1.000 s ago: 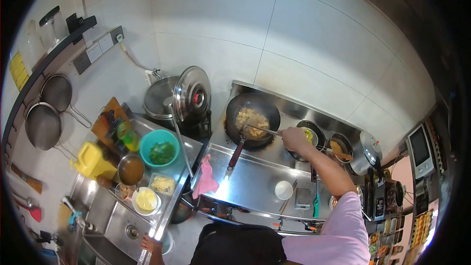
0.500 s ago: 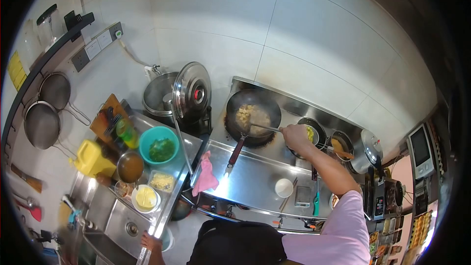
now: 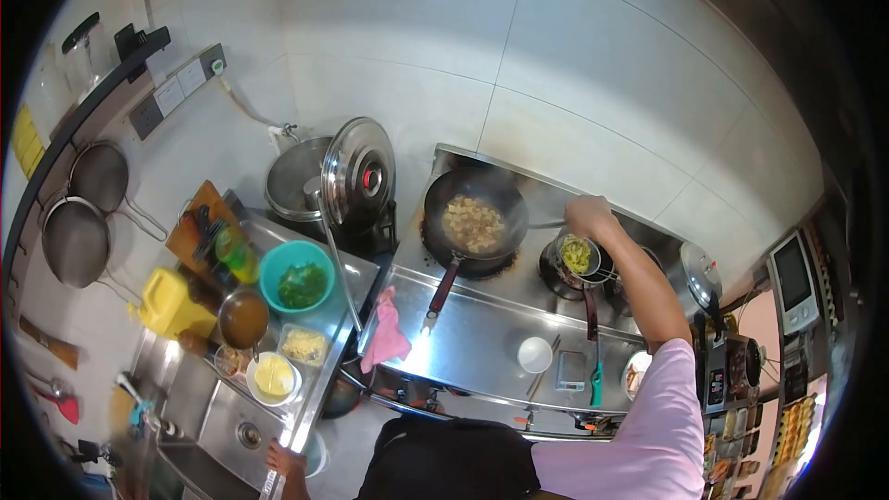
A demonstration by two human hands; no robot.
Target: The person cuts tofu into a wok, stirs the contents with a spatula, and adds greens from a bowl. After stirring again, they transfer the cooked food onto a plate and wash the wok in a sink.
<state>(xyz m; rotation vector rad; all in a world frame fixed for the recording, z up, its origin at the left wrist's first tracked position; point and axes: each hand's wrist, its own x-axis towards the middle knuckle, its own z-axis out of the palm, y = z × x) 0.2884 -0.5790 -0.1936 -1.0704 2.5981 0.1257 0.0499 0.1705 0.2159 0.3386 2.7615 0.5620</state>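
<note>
My right hand (image 3: 591, 218) is closed around the handle of a metal utensil (image 3: 548, 224) whose far end reaches the right rim of the wok. The wok (image 3: 441, 187) sits on the left burner with browned food pieces (image 3: 472, 224) inside. Just below my right hand, green-yellow food (image 3: 576, 254) lies in a small strainer over a pan. At the lower left, my left hand (image 3: 285, 458) is closed on the metal edge of the sink counter (image 3: 294, 426). A bowl with yellow contents (image 3: 275, 375) stands above it.
A turquoise bowl of greens (image 3: 297, 276), a pot of brown liquid (image 3: 244, 317) and a yellow jug (image 3: 174, 302) stand on the left counter. A pink cloth (image 3: 386, 329) and white bowl (image 3: 535, 355) lie before the stove. A lidded pot (image 3: 699, 276) stands right.
My right hand has moved up and to the right, drawing the utensil away from the wok's middle. My left hand has stayed at the counter edge.
</note>
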